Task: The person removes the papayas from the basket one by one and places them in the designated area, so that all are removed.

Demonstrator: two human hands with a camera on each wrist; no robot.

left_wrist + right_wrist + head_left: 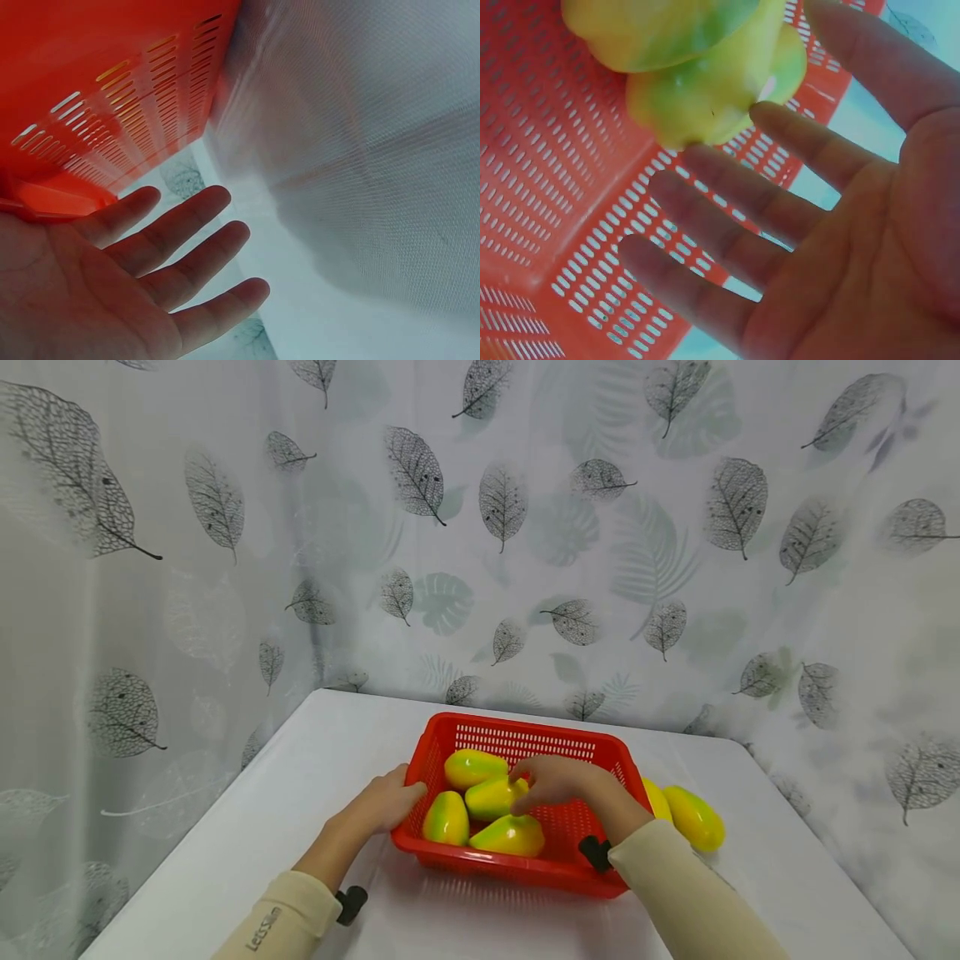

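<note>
A red plastic basket (525, 881) with slotted walls holds several glossy yellow-green, mango-like fruits (445, 818). My left hand (382, 802) rests at the basket's left rim. Its four fingers stretch straight outside the wall in the left wrist view, where the thumb does not show. Over the basket hovers my right hand (562, 781), beside the middle fruit (491, 799). In the right wrist view its fingers are spread and extended, with the fruits (697, 97) just beyond the fingertips and nothing held. Whether a fingertip touches a fruit I cannot tell.
Two more yellow fruits (695, 818) lie on the white table (322, 752) right of the basket, one partly hidden by the rim and my arm. A leaf-patterned curtain (502, 568) hangs behind the table and along its sides.
</note>
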